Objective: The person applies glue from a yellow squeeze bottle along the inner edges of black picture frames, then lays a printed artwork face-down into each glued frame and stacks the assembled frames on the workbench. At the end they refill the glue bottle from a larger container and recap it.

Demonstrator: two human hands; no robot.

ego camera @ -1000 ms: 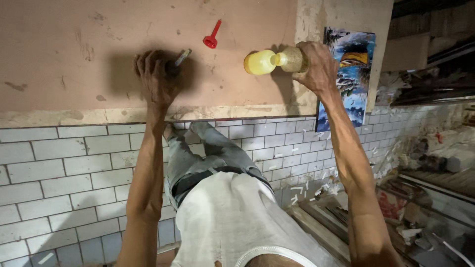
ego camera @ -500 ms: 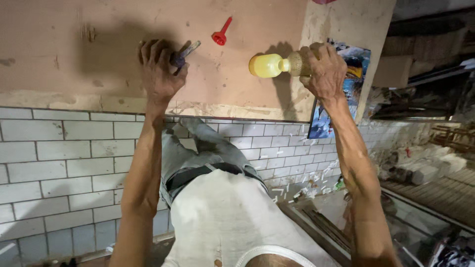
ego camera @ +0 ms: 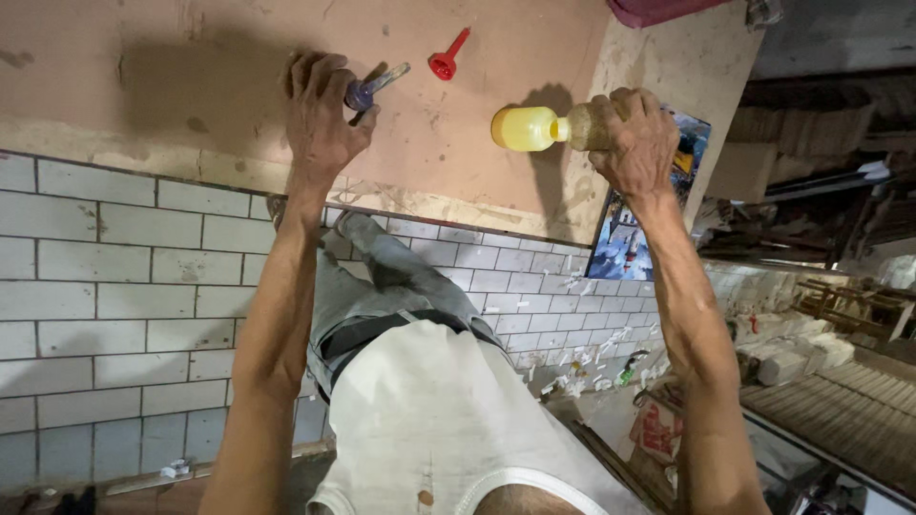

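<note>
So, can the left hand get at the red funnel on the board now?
Probably yes: the red funnel lies uncovered just beside the left hand, with bare board between, though that hand already holds a small tool.

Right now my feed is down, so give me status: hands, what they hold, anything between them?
Left hand shut on purple-handled tool. Right hand shut on yellow bottle. Red funnel lies loose between them.
</note>
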